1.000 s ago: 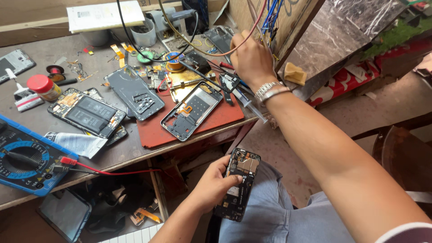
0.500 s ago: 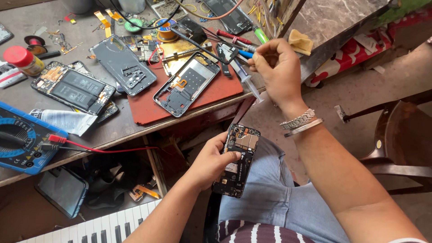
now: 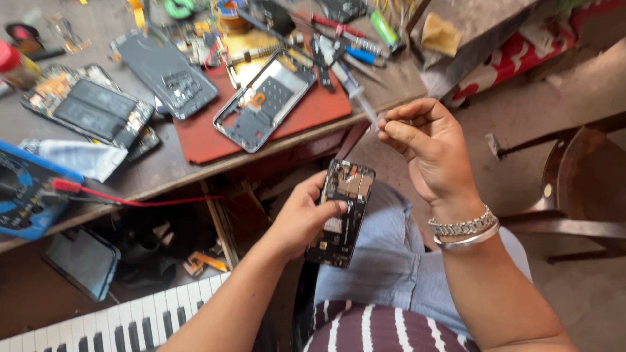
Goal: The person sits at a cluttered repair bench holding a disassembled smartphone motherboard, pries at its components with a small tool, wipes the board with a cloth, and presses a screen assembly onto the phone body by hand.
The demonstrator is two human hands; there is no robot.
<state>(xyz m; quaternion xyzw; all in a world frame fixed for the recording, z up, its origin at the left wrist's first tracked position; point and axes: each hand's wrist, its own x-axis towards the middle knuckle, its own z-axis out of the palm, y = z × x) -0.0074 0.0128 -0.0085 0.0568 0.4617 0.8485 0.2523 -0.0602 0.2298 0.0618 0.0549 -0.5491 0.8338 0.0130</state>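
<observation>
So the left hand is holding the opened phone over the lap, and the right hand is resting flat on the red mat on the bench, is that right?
Not quite. The left hand does hold the opened phone over the lap, but the right hand is not on the red mat. In the head view it is raised off the bench, pinching a small syringe-like tool between its fingertips.

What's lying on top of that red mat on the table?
On the red mat lies an opened phone frame, inside facing up, with a yellow sheet and small tools at its far edge. The mat beneath them is covered.
</observation>
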